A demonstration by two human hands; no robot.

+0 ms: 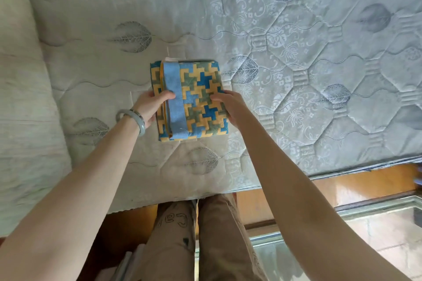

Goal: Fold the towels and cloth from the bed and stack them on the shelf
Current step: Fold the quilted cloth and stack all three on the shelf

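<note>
On the quilted, leaf-stitched mattress lies a folded square cloth of blue-yellow-green patchwork, its edges pinched by the left hand and right hand, fingers curled.

Bare quilted mattress with leaf pattern, folded blue, yellow and green patterned cloth lying on it

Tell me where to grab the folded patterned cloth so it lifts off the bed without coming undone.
Grip the folded cloth at its two side edges, where the left hand and right hand sit now, thumbs on top, fingers slid under. It lies flat on the mattress, and pinching through all layers probably keeps the loose light blue band from flapping open.
</note>
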